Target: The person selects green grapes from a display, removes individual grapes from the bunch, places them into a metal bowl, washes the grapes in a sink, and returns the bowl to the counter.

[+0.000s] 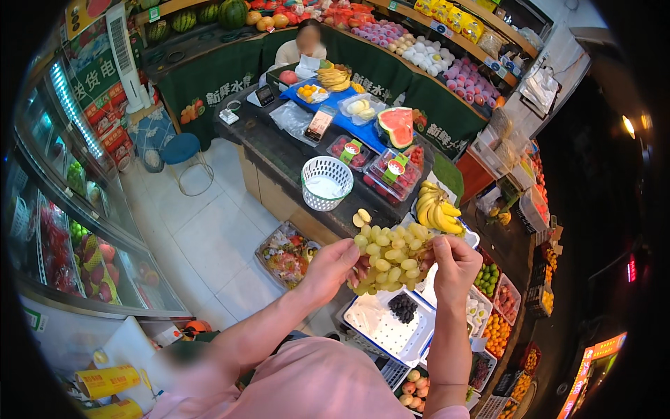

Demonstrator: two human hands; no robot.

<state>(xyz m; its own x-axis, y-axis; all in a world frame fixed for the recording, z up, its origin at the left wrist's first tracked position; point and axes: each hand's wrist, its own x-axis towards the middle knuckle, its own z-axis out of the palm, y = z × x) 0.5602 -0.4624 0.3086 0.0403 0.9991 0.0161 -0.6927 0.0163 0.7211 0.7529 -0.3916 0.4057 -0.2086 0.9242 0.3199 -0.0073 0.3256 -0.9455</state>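
Pink cloth shirt point(331, 377) foremost, the left hand point(325, 269) and right hand point(457, 267) grasp a bunch of oval yellow-green grapes point(391, 258) between their fingers, held up, not set down.

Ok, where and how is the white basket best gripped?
I'd take the white basket by its near rim, coming from the person's side: it stands upright and open-topped near the counter edge, with fruit packs to its right. The left hand and right hand hold green grapes, so one would need freeing.

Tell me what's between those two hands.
In the head view, a bunch of yellow-green grapes is between the left hand and the right hand.
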